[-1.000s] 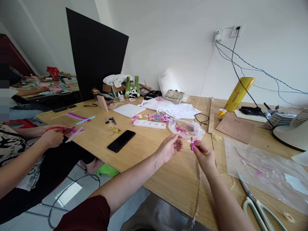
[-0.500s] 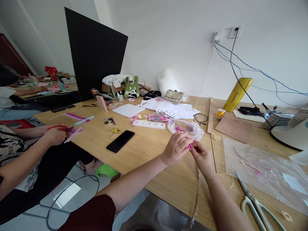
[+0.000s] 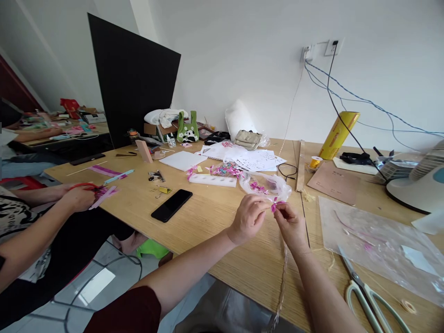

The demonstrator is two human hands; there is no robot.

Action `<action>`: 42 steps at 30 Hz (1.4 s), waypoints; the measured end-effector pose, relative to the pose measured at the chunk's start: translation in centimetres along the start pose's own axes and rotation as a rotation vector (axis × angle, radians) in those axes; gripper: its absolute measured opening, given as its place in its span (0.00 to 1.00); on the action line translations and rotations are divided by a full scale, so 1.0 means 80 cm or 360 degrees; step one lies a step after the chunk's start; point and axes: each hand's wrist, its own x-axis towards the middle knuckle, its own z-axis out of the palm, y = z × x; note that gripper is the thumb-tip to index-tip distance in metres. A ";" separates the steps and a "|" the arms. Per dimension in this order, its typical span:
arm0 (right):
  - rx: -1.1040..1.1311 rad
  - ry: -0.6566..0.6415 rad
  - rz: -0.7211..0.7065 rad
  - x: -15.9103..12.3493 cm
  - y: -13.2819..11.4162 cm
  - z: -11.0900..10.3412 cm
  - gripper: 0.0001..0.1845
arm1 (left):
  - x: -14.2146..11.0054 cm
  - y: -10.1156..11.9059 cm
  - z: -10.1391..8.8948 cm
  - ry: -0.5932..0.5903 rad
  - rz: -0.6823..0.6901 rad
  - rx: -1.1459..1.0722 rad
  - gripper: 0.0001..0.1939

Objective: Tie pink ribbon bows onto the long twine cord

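Note:
A small magenta ribbon flower (image 3: 274, 204) is pinched between my two hands over the table. My left hand (image 3: 250, 216) has thumb and forefinger closed at its left side. On the other side, the fingertips of my right hand (image 3: 290, 223) grip it from the right and below. A twisted pale cord (image 3: 283, 282) hangs below my right hand and runs over the table's front edge; whether it joins the flower is hidden. Just behind my hands lies an open clear plastic bag (image 3: 282, 187) with more magenta pieces (image 3: 258, 187) in it.
A black phone (image 3: 171, 205) lies left of my hands. Scissors (image 3: 362, 284) and a plastic sheet (image 3: 374, 231) are on the right. Farther back are a white foam strip (image 3: 213, 180) and papers (image 3: 260, 159). At left, a co-worker's hand (image 3: 79, 199) holds red-handled scissors at purple ribbon.
My fingers have shifted on the magenta flower, so its petals and pale centre show more now. My left hand has drawn slightly to the left.

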 end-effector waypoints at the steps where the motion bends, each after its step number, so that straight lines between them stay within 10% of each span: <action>1: -0.0035 0.0044 -0.0018 0.000 0.000 -0.001 0.06 | -0.005 0.005 0.000 0.0035 -0.0142 -0.0129 0.08; 5: -0.0188 0.0115 -0.0135 0.002 -0.007 -0.003 0.04 | -0.019 0.021 0.011 0.0041 -0.0883 -0.1005 0.10; 9: -0.0244 0.0134 -0.0229 0.002 -0.016 -0.002 0.04 | -0.015 0.027 0.028 0.0096 -0.1157 -0.1565 0.13; 20: -0.0241 0.0097 -0.0246 0.003 -0.020 -0.002 0.04 | -0.005 0.015 0.048 0.0328 -0.0940 -0.1557 0.08; 42: -0.0030 0.0150 -0.0172 0.005 -0.008 -0.004 0.04 | -0.020 0.025 0.025 0.0165 -0.0984 -0.1680 0.14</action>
